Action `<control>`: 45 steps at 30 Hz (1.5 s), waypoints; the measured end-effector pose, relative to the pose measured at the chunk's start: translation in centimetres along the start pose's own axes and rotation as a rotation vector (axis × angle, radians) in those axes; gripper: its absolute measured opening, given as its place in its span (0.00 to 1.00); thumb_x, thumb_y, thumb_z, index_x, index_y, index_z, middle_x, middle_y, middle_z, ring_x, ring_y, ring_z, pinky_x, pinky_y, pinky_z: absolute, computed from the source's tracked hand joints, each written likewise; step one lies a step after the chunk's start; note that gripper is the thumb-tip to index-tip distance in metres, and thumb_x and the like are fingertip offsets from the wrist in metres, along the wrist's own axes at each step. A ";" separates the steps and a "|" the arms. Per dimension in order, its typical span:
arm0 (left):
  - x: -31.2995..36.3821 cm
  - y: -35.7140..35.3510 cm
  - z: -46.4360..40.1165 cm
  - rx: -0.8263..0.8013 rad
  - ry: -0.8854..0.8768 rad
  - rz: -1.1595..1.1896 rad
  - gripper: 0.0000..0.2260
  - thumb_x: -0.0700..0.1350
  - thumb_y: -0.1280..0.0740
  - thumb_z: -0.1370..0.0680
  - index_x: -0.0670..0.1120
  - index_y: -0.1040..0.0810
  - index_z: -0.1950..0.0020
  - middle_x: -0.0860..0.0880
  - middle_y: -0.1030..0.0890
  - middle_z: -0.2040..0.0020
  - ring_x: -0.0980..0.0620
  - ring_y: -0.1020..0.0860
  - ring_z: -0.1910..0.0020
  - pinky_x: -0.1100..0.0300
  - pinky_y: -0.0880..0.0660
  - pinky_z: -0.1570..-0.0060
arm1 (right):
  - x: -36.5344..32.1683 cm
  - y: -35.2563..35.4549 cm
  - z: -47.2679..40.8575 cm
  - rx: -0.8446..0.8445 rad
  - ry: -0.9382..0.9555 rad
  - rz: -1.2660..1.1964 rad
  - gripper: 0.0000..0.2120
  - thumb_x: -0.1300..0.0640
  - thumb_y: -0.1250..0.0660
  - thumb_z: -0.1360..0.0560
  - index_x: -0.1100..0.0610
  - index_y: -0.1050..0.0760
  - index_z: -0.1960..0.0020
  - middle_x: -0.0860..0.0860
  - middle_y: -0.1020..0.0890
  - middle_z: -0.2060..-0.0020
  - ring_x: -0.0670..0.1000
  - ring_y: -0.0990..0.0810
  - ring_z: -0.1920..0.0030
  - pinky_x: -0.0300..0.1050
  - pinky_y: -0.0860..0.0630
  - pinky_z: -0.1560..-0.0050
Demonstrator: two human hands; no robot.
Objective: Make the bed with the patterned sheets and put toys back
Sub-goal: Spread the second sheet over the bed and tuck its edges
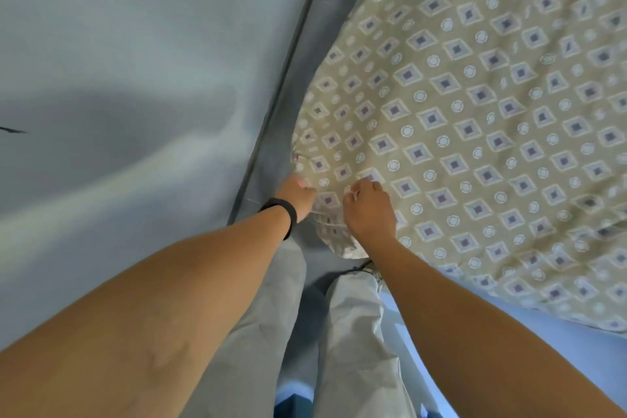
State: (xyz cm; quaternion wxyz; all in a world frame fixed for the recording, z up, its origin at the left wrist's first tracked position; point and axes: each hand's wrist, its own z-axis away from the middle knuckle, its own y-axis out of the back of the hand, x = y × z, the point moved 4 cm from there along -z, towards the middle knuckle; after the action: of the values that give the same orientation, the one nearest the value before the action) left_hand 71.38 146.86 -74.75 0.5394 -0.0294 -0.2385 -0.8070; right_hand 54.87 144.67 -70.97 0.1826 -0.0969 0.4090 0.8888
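Both hands clutch the patterned sheet [475,119] at its corner: the left hand [298,195], black band [285,214] at its wrist, and the right hand [369,207], fingers curled into the cloth beside the pale wall [135,44].

no readable text, labels, brands or numbers anywhere
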 end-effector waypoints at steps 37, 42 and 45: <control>9.8 -14.8 10.9 -0.171 -0.447 -0.858 0.12 0.43 0.40 0.20 0.53 0.32 0.37 0.46 0.23 0.47 0.45 0.22 0.57 0.53 0.28 0.60 | 18.1 7.5 9.2 -0.008 -0.028 -0.078 0.19 0.48 0.43 0.16 0.52 0.35 0.27 0.53 0.29 0.32 0.59 0.27 0.38 0.57 0.26 0.43; 14.5 -22.4 17.7 -0.291 -0.527 -0.924 0.11 0.44 0.41 0.19 0.53 0.32 0.37 0.48 0.22 0.49 0.46 0.20 0.58 0.48 0.21 0.54 | 25.8 14.1 14.1 0.092 -0.167 -0.159 0.19 0.49 0.44 0.16 0.52 0.36 0.27 0.53 0.31 0.31 0.58 0.27 0.36 0.56 0.27 0.44; 16.5 -27.2 22.0 -0.317 -0.558 -0.921 0.10 0.44 0.41 0.18 0.52 0.30 0.37 0.46 0.20 0.50 0.43 0.19 0.56 0.48 0.21 0.52 | 31.4 18.3 17.9 0.104 -0.221 -0.155 0.19 0.48 0.44 0.16 0.52 0.36 0.27 0.53 0.31 0.31 0.58 0.27 0.36 0.57 0.26 0.42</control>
State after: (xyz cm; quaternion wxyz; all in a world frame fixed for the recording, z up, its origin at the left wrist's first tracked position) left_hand 35.82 150.18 -59.93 0.0368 -0.2152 -0.2361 -0.9469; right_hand 18.37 155.03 -56.82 0.2996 -0.0200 0.4232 0.8549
